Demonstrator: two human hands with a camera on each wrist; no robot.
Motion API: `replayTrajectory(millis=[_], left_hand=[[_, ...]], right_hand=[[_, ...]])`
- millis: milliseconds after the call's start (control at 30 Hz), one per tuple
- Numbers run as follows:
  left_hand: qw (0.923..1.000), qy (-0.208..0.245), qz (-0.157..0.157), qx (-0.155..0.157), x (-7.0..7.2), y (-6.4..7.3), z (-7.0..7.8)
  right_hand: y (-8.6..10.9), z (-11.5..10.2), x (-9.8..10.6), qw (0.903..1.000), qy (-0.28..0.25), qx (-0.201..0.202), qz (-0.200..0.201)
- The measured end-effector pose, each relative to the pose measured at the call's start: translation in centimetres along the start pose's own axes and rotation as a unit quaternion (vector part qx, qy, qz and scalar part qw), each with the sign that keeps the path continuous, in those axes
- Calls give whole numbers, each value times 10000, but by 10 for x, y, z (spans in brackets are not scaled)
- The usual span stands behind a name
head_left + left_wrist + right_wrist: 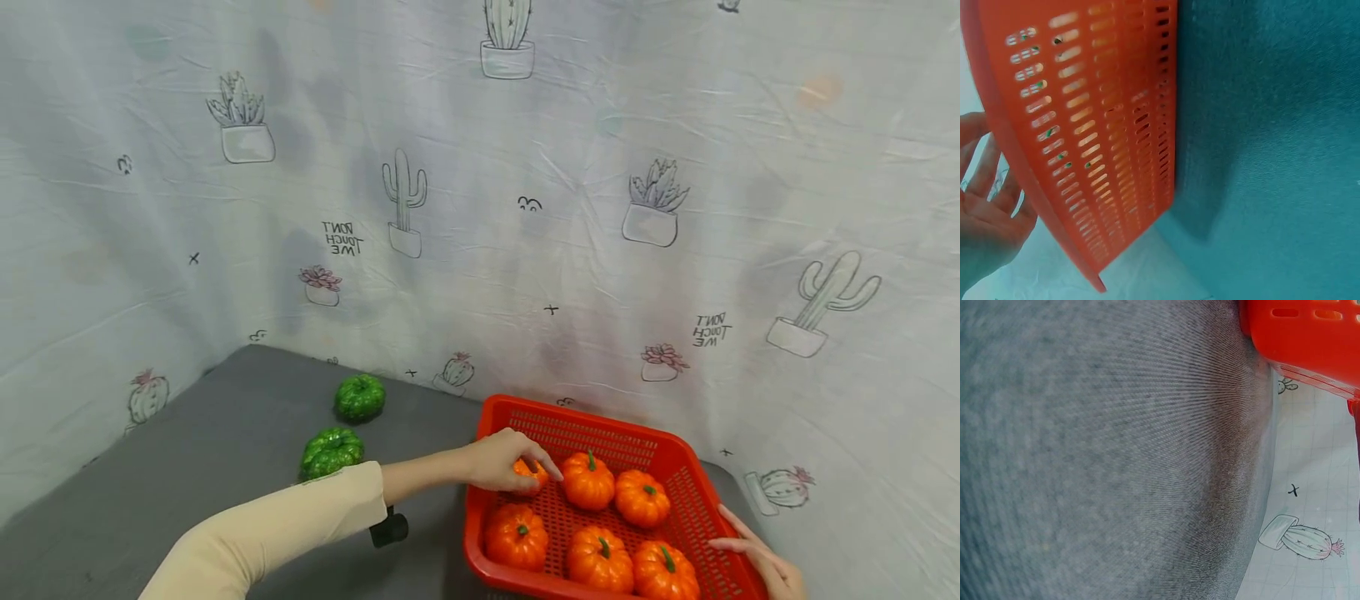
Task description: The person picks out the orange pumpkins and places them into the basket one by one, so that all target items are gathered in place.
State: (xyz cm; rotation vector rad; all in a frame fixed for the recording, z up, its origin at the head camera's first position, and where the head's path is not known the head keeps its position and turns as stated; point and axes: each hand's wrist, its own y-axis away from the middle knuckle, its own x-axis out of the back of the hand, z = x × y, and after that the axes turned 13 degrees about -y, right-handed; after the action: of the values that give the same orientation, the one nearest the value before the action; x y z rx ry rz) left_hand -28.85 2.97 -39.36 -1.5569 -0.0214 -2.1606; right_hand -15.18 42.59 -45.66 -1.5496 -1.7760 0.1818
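Note:
A red plastic basket holds several small orange pumpkins, most with green stems. My left hand reaches over the basket's left rim, thumb and fingers apart and gently bent. Partly behind them shows one orange pumpkin. In the left wrist view, the left hand appears with spread fingers beyond the slotted wall of the basket, nothing visible in its palm. On the right, my right hand rests its fairly straight fingers on the basket's rim. The right wrist view shows the basket's corner but not that hand.
Two green pumpkins sit on the grey table left of the basket. A pale curtain printed with cacti hangs close behind the table. Below the left cuff is a small black device.

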Motion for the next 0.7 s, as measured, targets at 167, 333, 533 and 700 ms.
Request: replayTrajectory(millis=[167,333,533,700], left_hand=[[9985,233,346,355,2,14,-1],[9969,381,543,411,5,27,-1],[9921,581,941,598,10,43,-1],[9855,666,1243,947,16,59,0]], right_hand=[[1,0,2,9992,-334,-218,-25],[3,2,3,9951,-829,-524,-115],[3,7,4,9906,-1266,-390,-336],[2,6,5,9979,-510,-374,-133]])
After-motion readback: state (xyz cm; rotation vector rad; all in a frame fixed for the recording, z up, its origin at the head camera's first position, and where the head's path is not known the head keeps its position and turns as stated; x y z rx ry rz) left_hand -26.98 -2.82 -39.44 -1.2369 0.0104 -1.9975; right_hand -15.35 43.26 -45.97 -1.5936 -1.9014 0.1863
